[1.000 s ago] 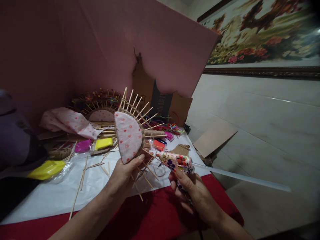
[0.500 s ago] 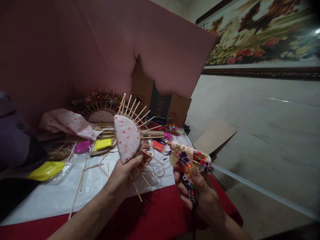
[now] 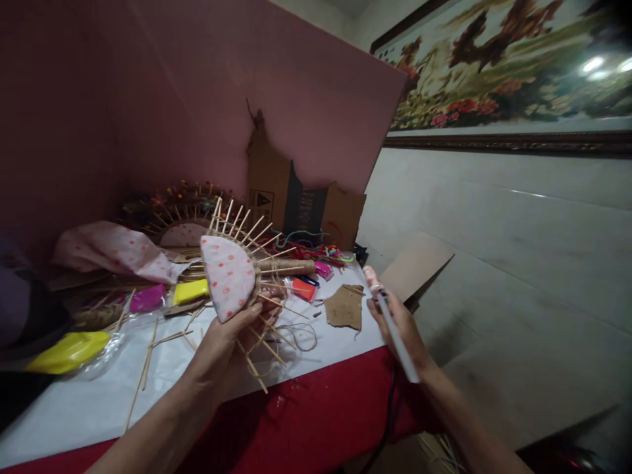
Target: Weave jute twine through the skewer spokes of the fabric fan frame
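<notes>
My left hand (image 3: 234, 332) grips the lower edge of a half-round craft piece (image 3: 228, 276). The piece is covered in pale pink cloth with red dots, and thin wooden sticks fan out from its twine-wrapped curved rim. Loose twine (image 3: 301, 336) hangs beside the sticks. To the right, my right hand (image 3: 402, 329) is wrapped round a glue gun (image 3: 374, 280) in flowered cloth, with a long white glue stick (image 3: 397, 336) jutting from its rear toward me. The gun points away, apart from the piece. A torn cardboard scrap (image 3: 345, 307) lies on the table between my hands.
Yellow clay packs (image 3: 191, 290), a purple pack (image 3: 148, 298) and a red pack (image 3: 303, 289) lie on the white table cover (image 3: 172, 375). Behind are a twine roll (image 3: 291, 266), coloured pipe cleaners (image 3: 326, 250), another fan piece (image 3: 185, 234) and torn cardboard (image 3: 269, 174). A wall stands at right.
My right hand has swung the glue gun outward to the right and turned it away from the craft piece. The cardboard scrap is now uncovered. The view has shifted slightly right.
</notes>
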Action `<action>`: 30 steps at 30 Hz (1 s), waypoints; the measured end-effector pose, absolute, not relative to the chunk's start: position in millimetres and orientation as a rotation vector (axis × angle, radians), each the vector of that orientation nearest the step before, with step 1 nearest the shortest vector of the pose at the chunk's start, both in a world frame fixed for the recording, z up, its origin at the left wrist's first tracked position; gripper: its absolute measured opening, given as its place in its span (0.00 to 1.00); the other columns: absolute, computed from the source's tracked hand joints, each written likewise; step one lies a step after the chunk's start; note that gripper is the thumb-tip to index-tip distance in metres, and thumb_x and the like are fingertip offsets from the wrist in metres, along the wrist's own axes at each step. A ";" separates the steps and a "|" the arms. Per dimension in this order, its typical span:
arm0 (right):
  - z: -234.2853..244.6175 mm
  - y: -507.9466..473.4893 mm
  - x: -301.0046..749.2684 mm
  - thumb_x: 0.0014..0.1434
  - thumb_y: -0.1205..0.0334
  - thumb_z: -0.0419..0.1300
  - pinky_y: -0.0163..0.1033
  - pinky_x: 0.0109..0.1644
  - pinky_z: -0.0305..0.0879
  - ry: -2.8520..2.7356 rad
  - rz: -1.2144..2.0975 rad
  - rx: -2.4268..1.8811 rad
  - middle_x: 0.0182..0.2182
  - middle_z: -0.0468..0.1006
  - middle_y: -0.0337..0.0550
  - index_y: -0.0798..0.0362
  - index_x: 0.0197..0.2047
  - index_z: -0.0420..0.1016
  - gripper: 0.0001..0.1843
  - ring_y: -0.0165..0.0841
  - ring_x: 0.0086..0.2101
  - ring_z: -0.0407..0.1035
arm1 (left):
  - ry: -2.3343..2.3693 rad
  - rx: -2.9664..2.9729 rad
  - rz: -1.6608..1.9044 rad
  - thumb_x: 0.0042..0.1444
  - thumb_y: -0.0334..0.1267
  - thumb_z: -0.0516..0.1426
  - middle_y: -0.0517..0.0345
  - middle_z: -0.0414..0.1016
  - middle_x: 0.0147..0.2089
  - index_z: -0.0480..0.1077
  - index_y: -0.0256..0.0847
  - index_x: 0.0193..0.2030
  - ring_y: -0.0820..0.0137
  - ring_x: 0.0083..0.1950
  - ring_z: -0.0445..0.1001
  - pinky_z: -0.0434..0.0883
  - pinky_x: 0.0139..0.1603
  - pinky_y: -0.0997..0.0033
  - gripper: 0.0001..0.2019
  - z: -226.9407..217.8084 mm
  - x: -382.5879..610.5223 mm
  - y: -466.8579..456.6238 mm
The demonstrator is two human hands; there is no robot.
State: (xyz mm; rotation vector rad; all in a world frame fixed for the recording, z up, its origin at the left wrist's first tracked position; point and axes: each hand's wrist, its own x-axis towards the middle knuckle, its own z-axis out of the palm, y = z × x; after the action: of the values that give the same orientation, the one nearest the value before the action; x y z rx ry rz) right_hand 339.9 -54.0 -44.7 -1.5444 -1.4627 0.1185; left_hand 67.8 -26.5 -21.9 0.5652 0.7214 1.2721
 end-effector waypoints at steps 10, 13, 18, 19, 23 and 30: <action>-79.5 -65.7 345.5 0.56 0.63 0.51 0.44 0.47 0.63 -1.840 0.074 -1.830 0.44 0.71 0.49 0.54 0.47 0.64 0.14 0.40 0.43 0.68 | 0.767 0.567 1.300 0.51 0.22 0.55 0.45 0.79 0.39 0.74 0.30 0.38 0.66 0.39 0.78 0.76 0.43 0.69 0.09 -22.7 63.5 -26.5; -74.4 -62.7 341.8 0.56 0.63 0.51 0.43 0.46 0.63 -1.841 0.145 -1.803 0.43 0.73 0.48 0.54 0.47 0.64 0.14 0.40 0.42 0.69 | 0.772 0.564 1.301 0.51 0.21 0.55 0.45 0.79 0.39 0.74 0.29 0.38 0.66 0.39 0.78 0.76 0.43 0.70 0.09 -21.1 64.2 -26.9; -68.4 -52.9 344.6 0.57 0.59 0.50 0.43 0.42 0.65 -1.754 0.086 -1.868 0.40 0.75 0.50 0.55 0.45 0.65 0.14 0.41 0.39 0.70 | 0.780 0.551 1.302 0.51 0.21 0.54 0.46 0.80 0.38 0.74 0.30 0.36 0.67 0.38 0.79 0.76 0.41 0.72 0.09 -18.5 65.8 -27.5; -69.1 -50.9 346.2 0.57 0.59 0.50 0.43 0.43 0.65 -1.753 0.054 -1.870 0.40 0.74 0.50 0.55 0.45 0.66 0.14 0.41 0.40 0.70 | 0.781 0.545 1.304 0.51 0.21 0.54 0.46 0.80 0.38 0.74 0.30 0.36 0.67 0.37 0.79 0.76 0.41 0.72 0.09 -18.4 66.0 -27.6; -76.5 -43.9 353.0 0.55 0.57 0.53 0.44 0.46 0.64 -1.826 -0.030 -1.882 0.40 0.73 0.51 0.56 0.43 0.69 0.15 0.42 0.42 0.69 | 0.764 0.552 1.296 0.50 0.21 0.55 0.46 0.80 0.38 0.75 0.30 0.36 0.67 0.38 0.79 0.76 0.41 0.72 0.09 -19.3 66.9 -28.2; -72.0 -44.6 361.4 0.53 0.55 0.58 0.48 0.50 0.62 -1.852 -0.100 -1.832 0.45 0.71 0.52 0.54 0.46 0.70 0.18 0.43 0.45 0.66 | 0.747 0.564 1.280 0.50 0.21 0.55 0.44 0.80 0.40 0.75 0.30 0.37 0.65 0.39 0.79 0.76 0.43 0.71 0.10 -20.8 67.3 -28.1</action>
State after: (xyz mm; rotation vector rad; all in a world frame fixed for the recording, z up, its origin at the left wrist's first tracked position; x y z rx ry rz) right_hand 361.4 -44.6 -72.0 -1.8324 -1.8517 -0.0996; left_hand 67.3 -28.1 -20.8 0.5642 0.7473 1.2801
